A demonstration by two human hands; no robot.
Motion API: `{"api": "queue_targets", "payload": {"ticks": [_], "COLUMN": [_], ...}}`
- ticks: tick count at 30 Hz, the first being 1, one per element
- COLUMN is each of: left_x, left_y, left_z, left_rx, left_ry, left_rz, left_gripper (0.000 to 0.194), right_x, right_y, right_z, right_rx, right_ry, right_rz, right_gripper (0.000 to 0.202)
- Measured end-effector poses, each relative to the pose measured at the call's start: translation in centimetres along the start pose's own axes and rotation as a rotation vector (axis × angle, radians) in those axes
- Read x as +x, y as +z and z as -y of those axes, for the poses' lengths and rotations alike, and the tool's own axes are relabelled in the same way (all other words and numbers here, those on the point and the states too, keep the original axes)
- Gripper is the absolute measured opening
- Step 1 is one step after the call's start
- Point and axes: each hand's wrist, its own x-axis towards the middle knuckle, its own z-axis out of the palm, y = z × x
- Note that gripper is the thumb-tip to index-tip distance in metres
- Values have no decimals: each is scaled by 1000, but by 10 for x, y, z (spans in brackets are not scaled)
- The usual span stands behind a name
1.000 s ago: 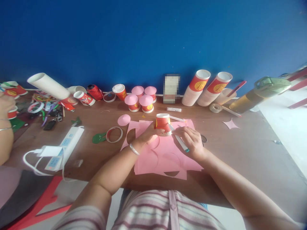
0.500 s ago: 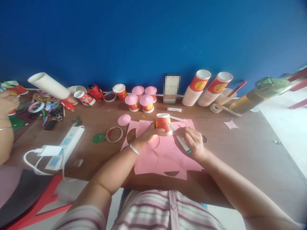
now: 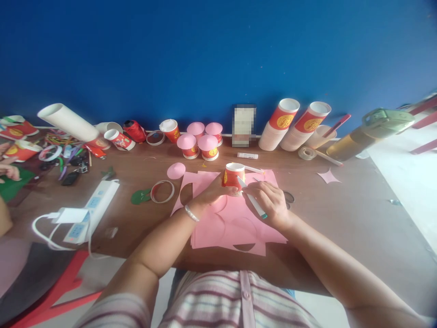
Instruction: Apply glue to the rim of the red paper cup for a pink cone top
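Note:
Near the middle of the table, my left hand is wrapped round a red and white paper cup. The cup appears upside down, its white base upward. My right hand grips a slim white utility knife with a teal end. Its pointed tip meets the red side of the cup. Pink paper sheets with round cuts lie under both hands. Dark loops, apparently scissors handles, show beside my right hand, which partly covers them.
Several cups with pink cone tops stand at the back; a loose pink cone lies nearer. Two cup stacks lean by the wall. A power strip lies left, tape roll right. Another person's hand is far left.
The cup has turned and shifted slightly right in my left hand. The knife tip now sits further onto its front. At far left, the other person's hand has moved lower, and a cup shows there.

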Motion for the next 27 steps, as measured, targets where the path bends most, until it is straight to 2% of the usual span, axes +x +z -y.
{"api": "queue_targets", "payload": {"ticks": [8,16,27], "left_x": [1,7,7], "left_y": [1,-8,-13], "left_z": [-4,13,19], "left_rx": [-13,-56,-99], "left_ry": [5,35,26], "left_rz": [-43,-61,-65], "left_gripper": [30,27,30], "right_x": [-3,-4,-4], "right_y": [1,2,2], "right_z": [-1,-1,-2], "right_rx": [-5,-15,-22], "right_ry": [-2,22,21], "right_rz": [23,13,3], "right_gripper": [28,28,26]}}
